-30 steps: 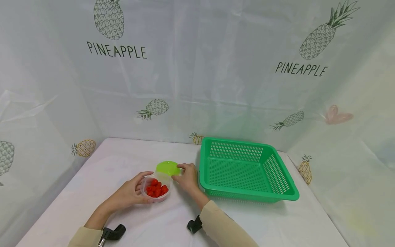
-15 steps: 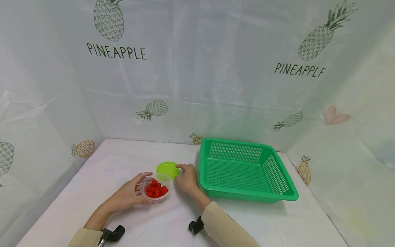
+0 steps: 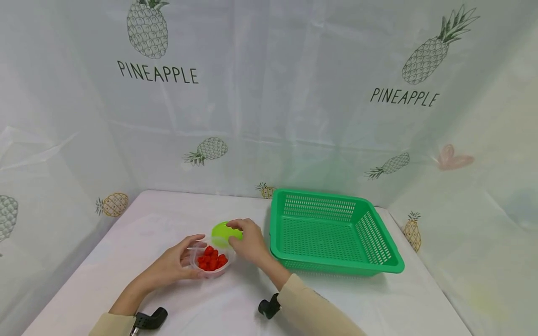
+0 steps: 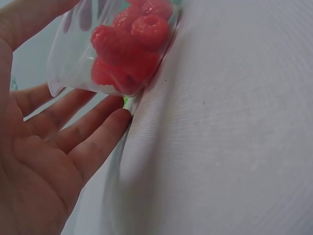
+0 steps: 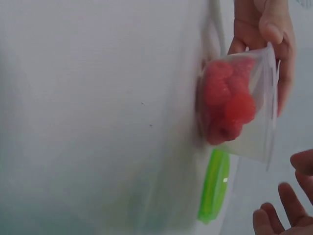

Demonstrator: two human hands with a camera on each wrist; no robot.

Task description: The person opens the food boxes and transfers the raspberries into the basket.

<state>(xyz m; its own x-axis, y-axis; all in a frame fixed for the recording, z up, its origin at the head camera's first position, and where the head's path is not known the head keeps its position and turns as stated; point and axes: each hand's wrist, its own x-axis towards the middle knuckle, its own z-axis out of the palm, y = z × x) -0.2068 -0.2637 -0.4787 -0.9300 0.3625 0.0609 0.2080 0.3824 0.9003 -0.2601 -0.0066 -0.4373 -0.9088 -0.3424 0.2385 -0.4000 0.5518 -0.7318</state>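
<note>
A clear plastic tub [image 5: 257, 144] with several red raspberries [image 3: 212, 259] in it stands on the table, left of centre. My left hand [image 3: 170, 265] holds it from the left, thumb at the near side and fingers behind; the left wrist view shows those fingers spread along the tub's wall. Just behind the tub, a bright green round lid [image 3: 222, 230] lies on the table. Over the lid's right edge hovers my right hand [image 3: 249, 240], its fingers loosely bent. In the right wrist view its fingertips [image 5: 288, 200] are apart from both lid and tub, with nothing between them.
A large green slotted basket [image 3: 336, 267] stands on the right of the white-covered table [image 3: 168, 210], beyond my right hand. Pale curtains [image 3: 269, 93] printed with pineapples enclose the back and sides.
My right hand has risen slightly and shifted left, from beside the tub and lid to over the lid's edge. The left hand and tub have barely moved.
</note>
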